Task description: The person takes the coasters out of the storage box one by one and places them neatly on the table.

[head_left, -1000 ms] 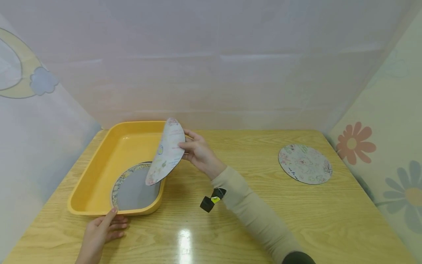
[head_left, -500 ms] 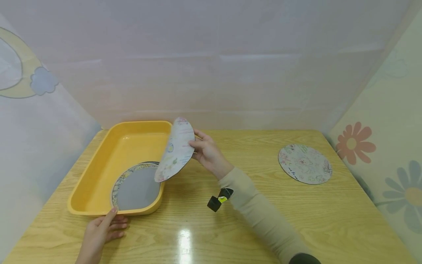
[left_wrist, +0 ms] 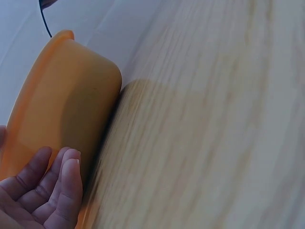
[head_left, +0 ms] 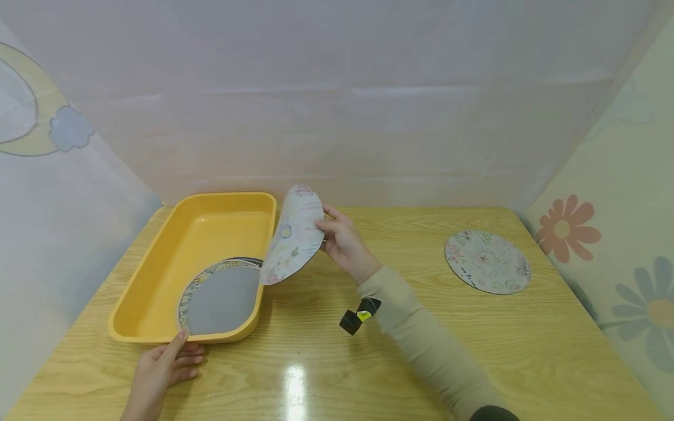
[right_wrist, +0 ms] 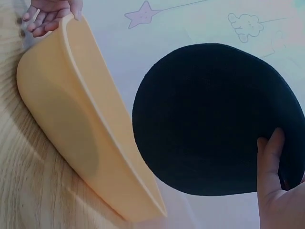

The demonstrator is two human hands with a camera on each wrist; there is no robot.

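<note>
A bowed disc [head_left: 293, 241] is hanging beside the yellow tray [head_left: 210, 234]

The right hand [head_left: 344, 242] is pinching the bowed disc by its right edge, the thumb lying on the drawn face and the fingers [right_wrist: 273, 150] pressing on the dark back. By taking only the edge, the hand is leaving most of the drawing uncovered, and this one-sided hold is probably letting the thin piece curve. The disc is standing on edge above the desk [head_left: 368, 374], its lower end hanging by the tray's right rim; whether the two are touching is not showing clearly.

The left hand [head_left: 158, 371] is resting its thumb on the tray's near rim, seemingly steadying it, while the other fingers are lying relaxed outside the wall; whether they are touching it is unclear.

Inside the tray, a grey disc [head_left: 221, 301] with a patterned border is lying in the near right corner, the walls likely keeping it from sliding. On the right, a flat disc [head_left: 488, 261] is lying drawn side up, well apart from the tray.
</note>
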